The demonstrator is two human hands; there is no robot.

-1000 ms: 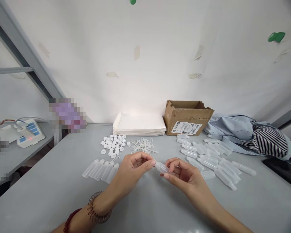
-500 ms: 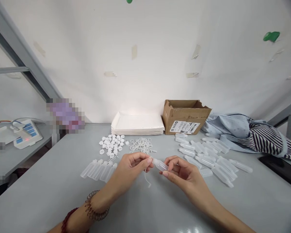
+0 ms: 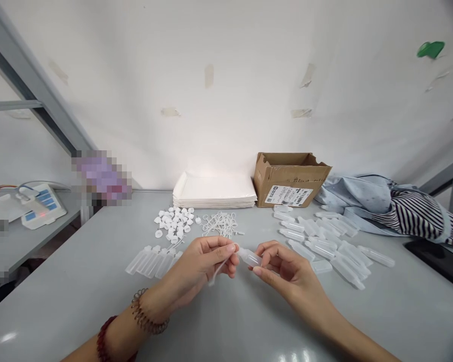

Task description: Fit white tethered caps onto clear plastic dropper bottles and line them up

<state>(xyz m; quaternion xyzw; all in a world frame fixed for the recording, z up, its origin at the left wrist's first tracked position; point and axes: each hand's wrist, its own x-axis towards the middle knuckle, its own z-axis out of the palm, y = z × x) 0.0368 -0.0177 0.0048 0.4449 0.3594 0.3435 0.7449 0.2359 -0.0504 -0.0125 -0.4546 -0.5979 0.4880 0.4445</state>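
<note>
My right hand (image 3: 285, 264) pinches the body of a small translucent squeeze bottle (image 3: 251, 258), its neck pointing left. At that neck, my left hand (image 3: 207, 257) closes thumb and fingers on a thin white plastic strap (image 3: 216, 274), whose tail hangs below the fingers. Whether the strap's loop sits fully around the neck is hidden by the fingertips. Just behind the hands lies a pile of looped white straps (image 3: 221, 223). Left of it are white caps (image 3: 173, 221). A row of bottles (image 3: 151, 262) lies beside my left forearm, and loose bottles (image 3: 320, 248) spread to the right.
Against the wall stand a stack of white padded envelopes (image 3: 215, 191) and an open cardboard box (image 3: 292, 181). Light blue and striped cloth (image 3: 400, 208) lies at the right, with a dark flat object (image 3: 438, 262) before it. A scale-like device (image 3: 43, 206) sits on the left side table.
The strap's tail has swung left, from hanging straight down to slanting under my left hand. My left hand has turned slightly, while the right keeps its hold on the bottle.
</note>
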